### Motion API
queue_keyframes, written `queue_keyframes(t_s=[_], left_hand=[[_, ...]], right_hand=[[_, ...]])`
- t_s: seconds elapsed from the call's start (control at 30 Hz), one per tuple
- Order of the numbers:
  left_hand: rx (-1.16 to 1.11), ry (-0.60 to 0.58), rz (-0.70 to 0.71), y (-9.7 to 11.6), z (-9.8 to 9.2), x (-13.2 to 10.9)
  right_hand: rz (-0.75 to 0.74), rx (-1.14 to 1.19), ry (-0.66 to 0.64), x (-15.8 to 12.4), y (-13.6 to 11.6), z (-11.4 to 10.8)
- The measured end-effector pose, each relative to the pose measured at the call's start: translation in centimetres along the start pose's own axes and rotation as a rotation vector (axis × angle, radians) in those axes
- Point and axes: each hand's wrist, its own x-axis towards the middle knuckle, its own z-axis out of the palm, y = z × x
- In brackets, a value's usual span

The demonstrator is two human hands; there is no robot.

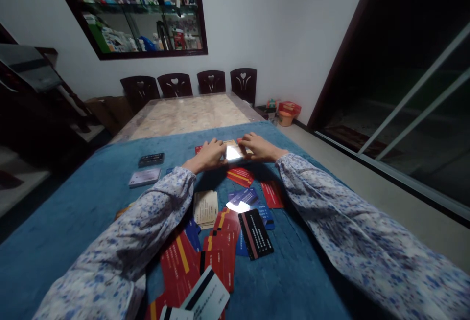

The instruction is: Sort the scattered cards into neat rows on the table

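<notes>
Plush blue cloth beneath glossy rectangular cards

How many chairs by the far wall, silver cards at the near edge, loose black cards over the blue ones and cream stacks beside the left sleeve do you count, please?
Chairs: 4
Silver cards: 2
Black card: 1
Cream stack: 1
Total: 8
</notes>
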Motion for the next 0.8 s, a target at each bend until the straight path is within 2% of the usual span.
queue_keyframes(t_s=[0.17, 0.4, 0.8], left_hand=[[0.006, 0.006, 0.000, -1.4, 0.2, 1.1], [0.002, -0.045, -0.039, -2.3, 0.0, 2.2], [0.000, -0.077, -0.102, -4.1, 1.4, 4.7]], right_hand=[[0.013, -0.007, -0.037, 1.8, 0.7, 0.0], [0.046, -0.036, -0.061, 4.1, 1.5, 0.6], [0.104, -0.101, -0.143, 7.5, 3.3, 1.8]])
